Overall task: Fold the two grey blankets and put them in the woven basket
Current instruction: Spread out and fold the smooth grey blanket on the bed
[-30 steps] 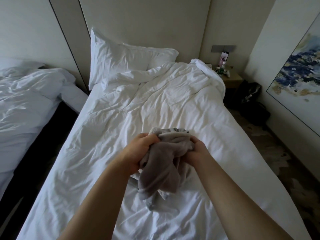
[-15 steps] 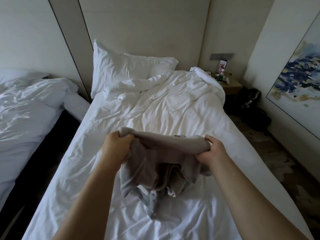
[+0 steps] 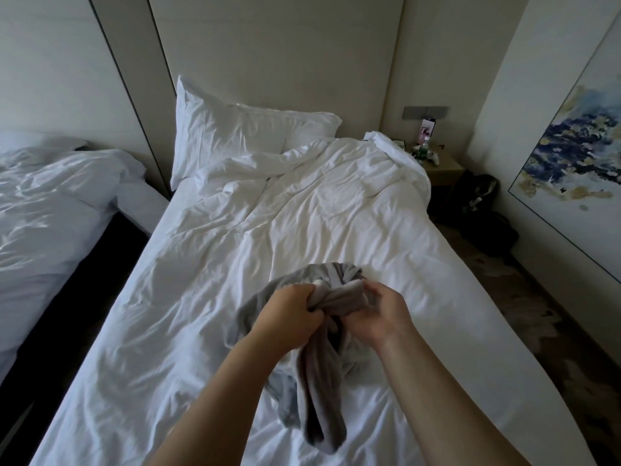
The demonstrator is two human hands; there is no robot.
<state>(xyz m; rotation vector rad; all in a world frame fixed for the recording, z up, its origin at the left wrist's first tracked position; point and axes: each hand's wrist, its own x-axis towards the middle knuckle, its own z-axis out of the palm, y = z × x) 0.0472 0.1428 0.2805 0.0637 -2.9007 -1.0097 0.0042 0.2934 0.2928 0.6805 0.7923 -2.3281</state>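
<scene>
Well, early days: grey blanket bunched, unfolded, hanging just above the bed, gripped by left hand, pinched by right hand, knuckles nearly touching. No fold yet; second blanket and woven basket out of view.

Two bare forearms reach up from the bottom edge of the frame and converge just below its centre. The left forearm rises from lower left, the right forearm from lower right, both sleeveless. The left grip is a tight fist, back of the hand up, clenched on a bunch of the grey blanket. Just beside it, the right grip curls its blurred fingers on the same bunch.
</scene>
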